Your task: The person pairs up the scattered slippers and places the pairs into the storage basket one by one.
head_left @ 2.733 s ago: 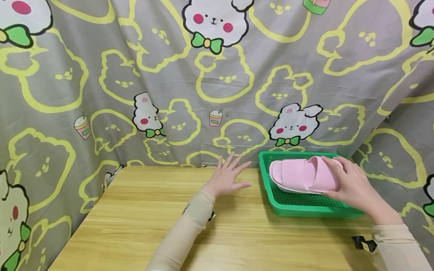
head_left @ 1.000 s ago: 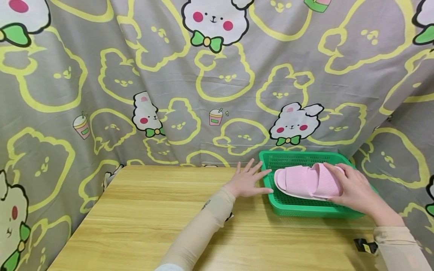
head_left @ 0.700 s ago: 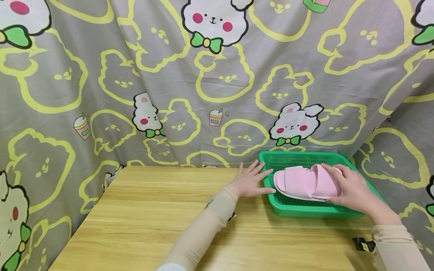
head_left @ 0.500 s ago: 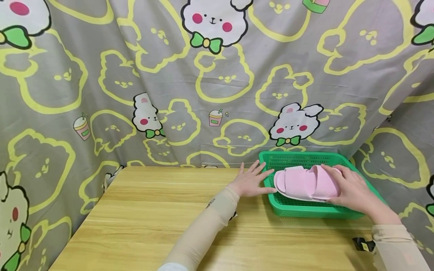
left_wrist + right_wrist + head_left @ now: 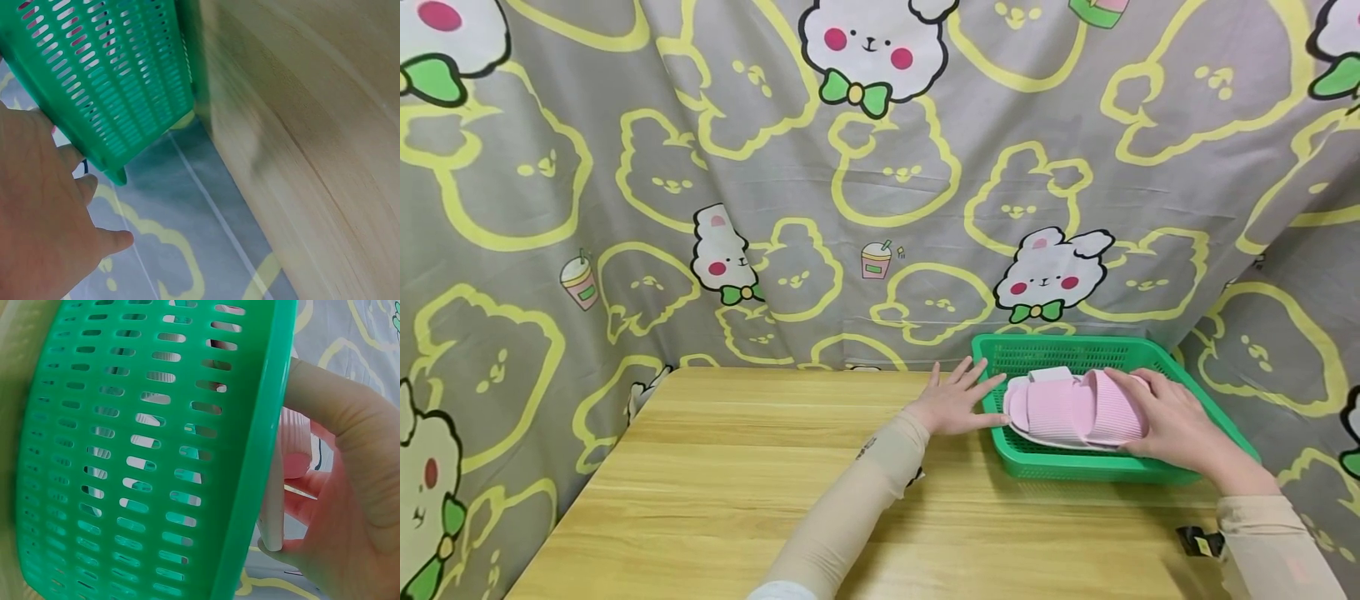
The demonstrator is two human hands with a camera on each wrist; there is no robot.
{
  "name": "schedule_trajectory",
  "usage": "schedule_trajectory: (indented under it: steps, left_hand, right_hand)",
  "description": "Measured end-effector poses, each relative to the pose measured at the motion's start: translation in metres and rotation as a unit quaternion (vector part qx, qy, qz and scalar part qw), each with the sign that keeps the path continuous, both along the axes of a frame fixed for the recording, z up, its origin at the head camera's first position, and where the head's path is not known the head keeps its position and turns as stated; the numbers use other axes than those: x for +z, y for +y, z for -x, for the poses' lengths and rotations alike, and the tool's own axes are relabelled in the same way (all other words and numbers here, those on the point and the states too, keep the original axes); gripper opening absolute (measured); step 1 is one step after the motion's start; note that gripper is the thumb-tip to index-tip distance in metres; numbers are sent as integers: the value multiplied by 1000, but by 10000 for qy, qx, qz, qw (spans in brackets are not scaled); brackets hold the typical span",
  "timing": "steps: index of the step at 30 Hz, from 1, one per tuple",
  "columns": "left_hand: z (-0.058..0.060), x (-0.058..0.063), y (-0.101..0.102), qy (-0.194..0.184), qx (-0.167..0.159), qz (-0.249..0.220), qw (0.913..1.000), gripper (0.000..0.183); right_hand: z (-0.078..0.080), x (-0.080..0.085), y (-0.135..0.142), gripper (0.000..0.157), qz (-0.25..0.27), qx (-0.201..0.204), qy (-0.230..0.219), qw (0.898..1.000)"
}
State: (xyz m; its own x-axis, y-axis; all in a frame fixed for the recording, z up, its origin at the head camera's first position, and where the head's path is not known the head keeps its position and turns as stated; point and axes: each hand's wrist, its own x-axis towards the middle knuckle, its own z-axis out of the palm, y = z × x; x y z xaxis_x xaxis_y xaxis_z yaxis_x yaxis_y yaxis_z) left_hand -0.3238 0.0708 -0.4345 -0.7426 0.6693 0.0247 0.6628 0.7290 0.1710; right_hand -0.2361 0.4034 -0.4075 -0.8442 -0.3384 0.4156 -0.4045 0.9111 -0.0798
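A pink slipper (image 5: 1060, 410) with ribbed bands and a pale sole lies lengthwise inside a green plastic basket (image 5: 1097, 468), its rounded open toe end toward the left. My right hand (image 5: 1176, 421) grips the slipper's right end, thumb on the near side and fingers over the far side. In the right wrist view the sole edge (image 5: 271, 509) sits at a fingertip, just beyond the basket rim. A pale edge (image 5: 1051, 376) shows behind the slipper's front band. My left hand (image 5: 951, 404) has its fingers spread, with fingertips right at the basket's left rim.
The basket stands at the back right of a wooden table (image 5: 700, 483). A grey curtain (image 5: 775, 175) with rabbit prints hangs behind and at both sides. Near the right sleeve (image 5: 1273, 542) is a small black item (image 5: 1198, 540).
The slipper has come down lower in the basket, with my right hand still holding it, and lately shifted slightly left. My left hand has moved right from the table to the basket's left rim.
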Motion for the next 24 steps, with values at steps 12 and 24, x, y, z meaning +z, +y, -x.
schedule_trajectory:
  steps: [12,24]
  left_hand:
    - [2,-1,1,21,23,44,10000,73]
    - [2,0,1,-11,42,117,9999,73]
  right_hand:
    - [1,-3,1,116,-5,-81,-233,9997]
    - [2,-1,-2,113,-64,-208,-556,9982]
